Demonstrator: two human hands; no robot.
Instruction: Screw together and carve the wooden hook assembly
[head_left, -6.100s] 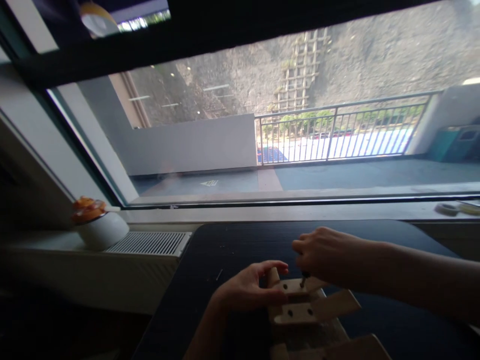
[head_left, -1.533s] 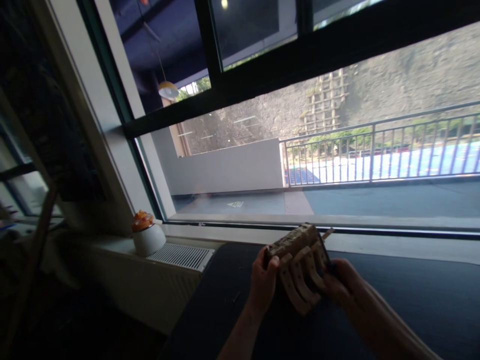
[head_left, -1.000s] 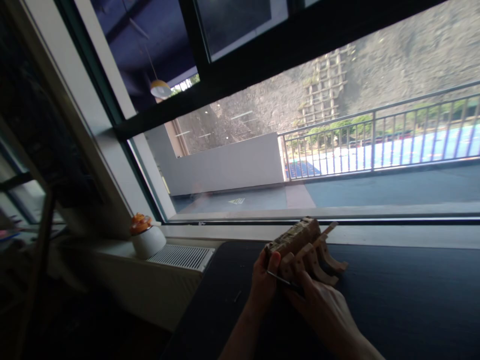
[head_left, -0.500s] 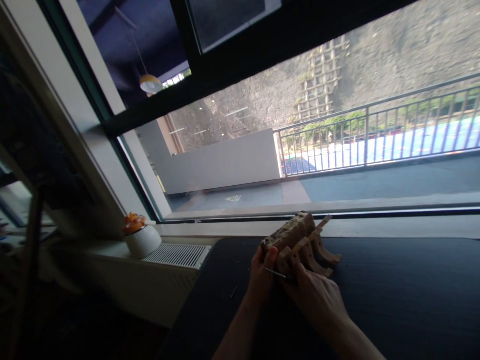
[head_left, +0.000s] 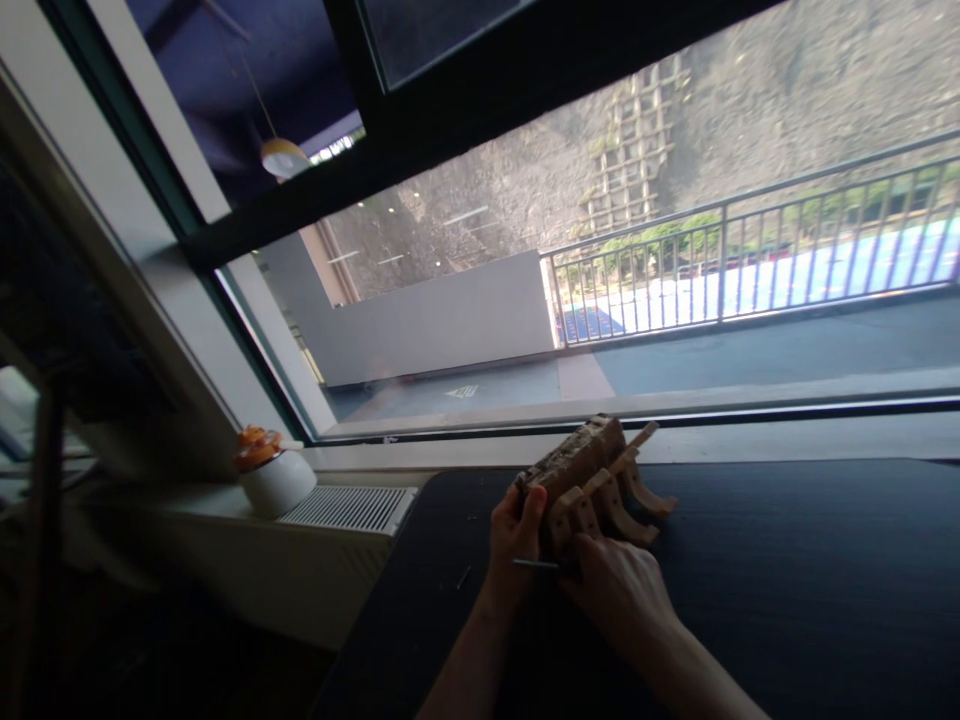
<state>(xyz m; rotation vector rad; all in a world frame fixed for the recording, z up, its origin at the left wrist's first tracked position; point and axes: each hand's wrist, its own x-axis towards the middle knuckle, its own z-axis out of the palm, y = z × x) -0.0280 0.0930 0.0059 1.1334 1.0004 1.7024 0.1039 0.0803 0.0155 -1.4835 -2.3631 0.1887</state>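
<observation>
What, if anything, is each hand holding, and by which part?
The left hand grips the wooden hook rack by its left end; the right hand holds a screwdriver behind its bare shaft, handle hidden.

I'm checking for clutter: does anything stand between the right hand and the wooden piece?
Nothing visible does. The right hand is close against the wooden piece, by its curved arms, though contact is hard to tell. The left hand grips the piece's left end; the metal rod in the right hand points leftward.
</observation>
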